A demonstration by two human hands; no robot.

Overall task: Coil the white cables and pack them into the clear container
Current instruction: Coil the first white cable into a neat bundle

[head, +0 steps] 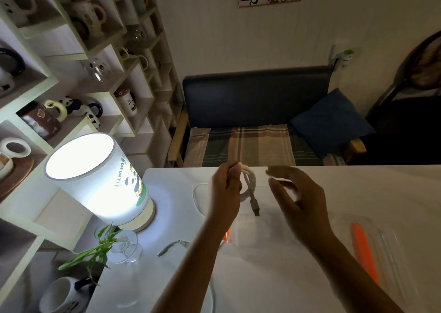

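- White cable point(248, 184): pinched at its top loop in the left hand point(225, 188), raised above the middle of the worktop point(358, 193) towards its far edge.
- Left hand closed around the bunched loops, thumb and fingers pressed together on the cable near the top of the coil.
- Right hand point(296, 198) spread wide, fingers curled and apart, just beside the coil; slightly blurred, so cannot tell whether a fingertip touches a strand.
- Coil hanging roughly upright, long axis running from the far edge towards the near edge, with a short tail ending in a dark plug point(256, 211) pointing down and towards the near edge.
- More white cable point(196, 198) lying in a curve on the worktop behind the left wrist, nearer the left edge.
- Clear container point(253, 231) resting on the worktop directly under the hands, below the hanging plug, an orange piece showing at its left side.
- Clear lid with an orange strip point(365, 253) lying towards the right edge, apart from the container.
- Lit cylindrical lamp point(100, 176) standing at the far-left corner.
- Glass with a green sprig point(124, 246) beside the lamp base on the left edge.
- Small metal tool point(174, 246) lying between the glass and the left forearm.
- Mug point(64, 296) near the left edge, low in view; cannot tell whether on the worktop or off it.
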